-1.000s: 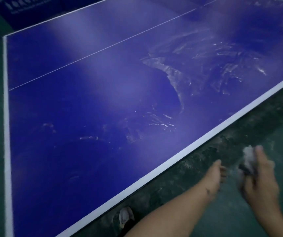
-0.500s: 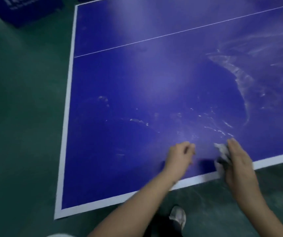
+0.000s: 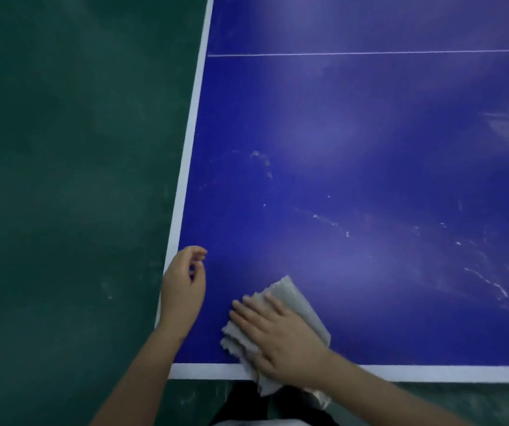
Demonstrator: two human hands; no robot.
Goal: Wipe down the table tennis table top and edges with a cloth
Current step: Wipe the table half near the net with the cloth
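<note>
Right hand [image 3: 280,336], fingers flat, had just spread the balled cloth [image 3: 296,302] onto the table [image 3: 370,179] corner (left hand [image 3: 182,290] loosely curled, empty), wiping about to resume.

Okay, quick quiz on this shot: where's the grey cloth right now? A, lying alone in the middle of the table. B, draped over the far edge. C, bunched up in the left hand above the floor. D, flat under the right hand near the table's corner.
D: the right hand presses flat on the grey cloth at the near-left corner of the table, while the left hand is empty.
</note>
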